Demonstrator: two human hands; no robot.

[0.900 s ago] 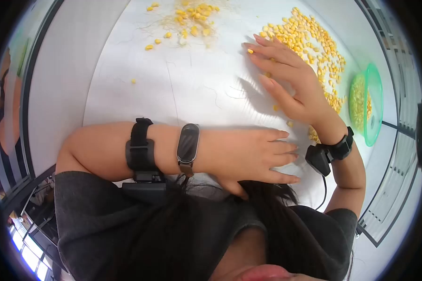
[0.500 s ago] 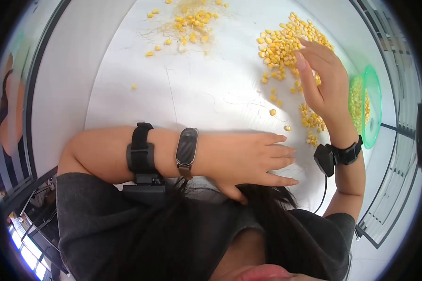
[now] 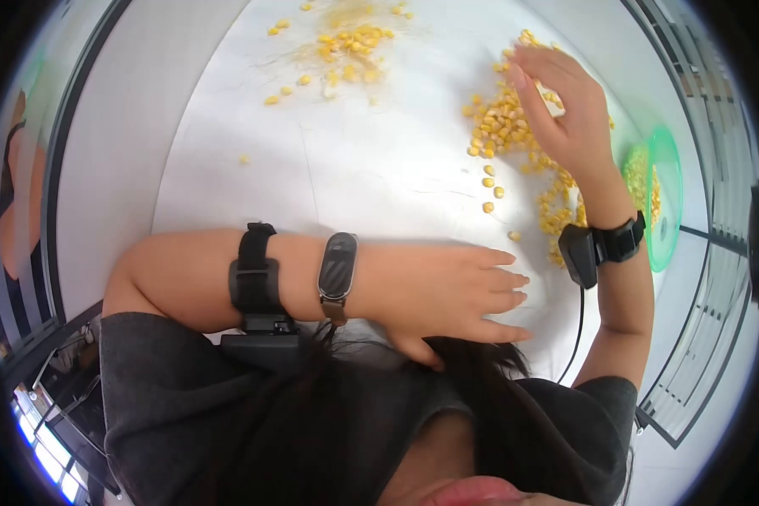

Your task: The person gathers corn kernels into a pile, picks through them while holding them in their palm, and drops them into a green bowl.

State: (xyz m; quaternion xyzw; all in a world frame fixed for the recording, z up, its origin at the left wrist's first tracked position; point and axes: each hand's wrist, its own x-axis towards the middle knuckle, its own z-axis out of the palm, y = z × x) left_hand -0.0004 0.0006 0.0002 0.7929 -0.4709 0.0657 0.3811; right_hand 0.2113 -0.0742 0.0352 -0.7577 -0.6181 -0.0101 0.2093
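Observation:
Across the white tabletop near my body lies my left hand (image 3: 455, 291), palm down, its fingers spread and holding nothing. Over the far right part of the table, my right hand (image 3: 565, 110) curves above a pile of yellow corn kernels (image 3: 502, 122). Its thumb stands apart from the bent fingers, and no kernel shows in its grasp. The fingertips reach the far side of the pile, and the hand hides part of it. More kernels (image 3: 555, 211) trail toward my right wrist.
A green see-through basket (image 3: 664, 198) with kernels inside stands right of my right forearm. Farther off on the left side are more kernels (image 3: 354, 42) tangled with pale corn silk (image 3: 350, 13). A cable (image 3: 578, 337) hangs from the black device on my right wrist.
My right hand has moved away from my body and slightly left over the pile. Some kernels in the pile have shifted. My left hand stays almost where it was.

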